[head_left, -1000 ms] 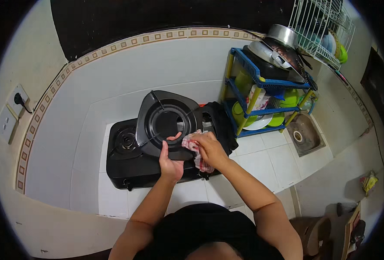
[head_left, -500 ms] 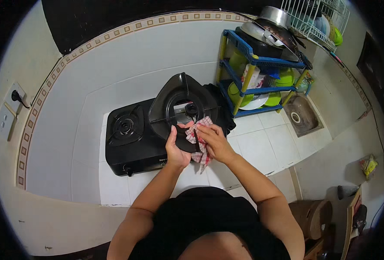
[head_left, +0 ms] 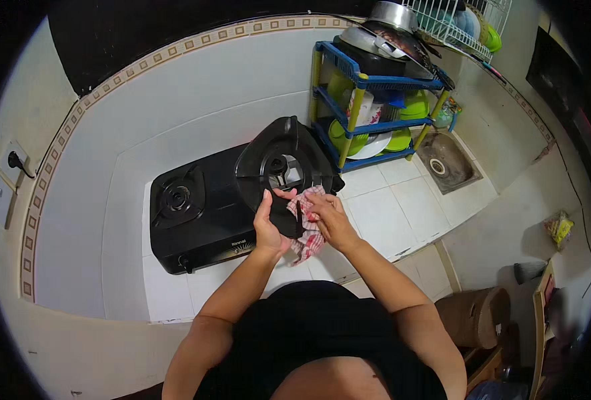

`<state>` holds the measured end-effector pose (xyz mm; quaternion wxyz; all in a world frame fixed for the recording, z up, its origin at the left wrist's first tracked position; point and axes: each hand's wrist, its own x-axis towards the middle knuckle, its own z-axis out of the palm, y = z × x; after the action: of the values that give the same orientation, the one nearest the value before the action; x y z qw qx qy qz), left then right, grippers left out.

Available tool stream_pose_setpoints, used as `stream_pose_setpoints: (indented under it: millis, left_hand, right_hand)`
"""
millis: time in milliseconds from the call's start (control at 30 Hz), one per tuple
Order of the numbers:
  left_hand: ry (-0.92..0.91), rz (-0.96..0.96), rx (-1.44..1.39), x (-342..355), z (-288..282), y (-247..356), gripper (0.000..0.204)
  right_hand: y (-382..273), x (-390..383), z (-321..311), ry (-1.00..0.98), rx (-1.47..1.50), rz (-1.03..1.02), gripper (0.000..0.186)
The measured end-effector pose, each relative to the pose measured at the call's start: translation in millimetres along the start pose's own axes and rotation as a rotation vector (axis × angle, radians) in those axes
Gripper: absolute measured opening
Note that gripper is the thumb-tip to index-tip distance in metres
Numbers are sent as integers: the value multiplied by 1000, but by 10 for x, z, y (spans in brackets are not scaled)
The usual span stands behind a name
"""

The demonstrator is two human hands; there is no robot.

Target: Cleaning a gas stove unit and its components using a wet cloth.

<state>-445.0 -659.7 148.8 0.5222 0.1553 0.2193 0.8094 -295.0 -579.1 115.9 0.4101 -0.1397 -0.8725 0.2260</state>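
A black metal burner plate with prongs and an open centre is held tilted over the right part of the black two-burner gas stove. My left hand grips its near edge, thumb up along the rim, with fingertips showing through the centre. My right hand pinches a red-and-white checked cloth against the plate's right side; the cloth hangs below the plate. The left burner is uncovered by the plate. Dark material behind the plate on the right is too hidden to make out.
A blue-and-yellow rack with plates, cups and pans stands behind on the right, under a white wire rack. A steel sink is set in the tiled counter. A wall socket is at left, a brown container low at right.
Over the last second the plate has shifted rightward over the stove and turned, exposing more of the left burner. My right hand and the cloth moved with it along its edge.
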Motion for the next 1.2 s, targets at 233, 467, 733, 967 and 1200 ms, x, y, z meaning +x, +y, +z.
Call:
stream_pose_setpoints:
  millis: [233, 467, 733, 967, 1200]
  left_hand:
    - [-60, -18, 68, -13, 49, -81, 35]
    - [-19, -59, 5, 15, 50, -63, 35]
    - [6, -67, 112, -43, 120, -82, 36]
    - [51, -97, 87, -62, 157, -119, 38]
    - [74, -201, 102, -41, 170, -215, 38]
  right_hand:
    - [-21, -106, 13, 271, -291, 132, 42]
    - [-181, -269, 65, 209, -24, 28, 43]
    - [-74, -237, 89, 138, -188, 154, 48]
    - [268, -532, 47, 37, -294, -152, 63]
    - [248, -455, -255, 224, -294, 61, 45]
